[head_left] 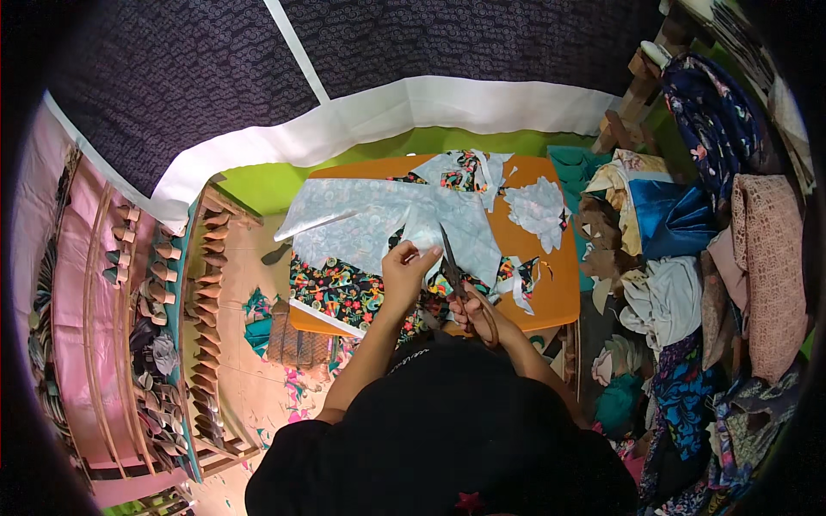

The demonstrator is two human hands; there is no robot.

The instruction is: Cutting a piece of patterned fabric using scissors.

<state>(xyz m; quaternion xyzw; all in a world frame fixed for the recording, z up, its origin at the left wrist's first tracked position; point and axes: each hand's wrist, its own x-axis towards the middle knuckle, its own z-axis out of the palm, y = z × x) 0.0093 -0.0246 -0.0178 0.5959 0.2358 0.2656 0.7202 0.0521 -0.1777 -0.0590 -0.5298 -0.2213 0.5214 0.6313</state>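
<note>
A large piece of floral fabric (344, 285), black with bright flowers, lies over the table, partly folded so its pale underside (344, 206) shows. My left hand (408, 268) is closed on an edge of this fabric, pinching it between thumb and fingers. In my right hand (471, 311) is a pair of large dark scissors (453, 258), their blades pointing away from me beside the pinched fabric. Whether the blades touch the cloth is hard to make out. Cut scraps (535, 212) of the same fabric lie at the right of the table, and another scrap (521, 282) sits near my right hand.
The orange table (561, 292) has rounded corners. Wooden racks (205, 344) with rows of shoe forms stand at left. Heaped fabrics, including a blue satin one (667, 219), fill the right side. Scraps (297, 391) litter the floor. A dark patterned curtain (473, 43) hangs at the back.
</note>
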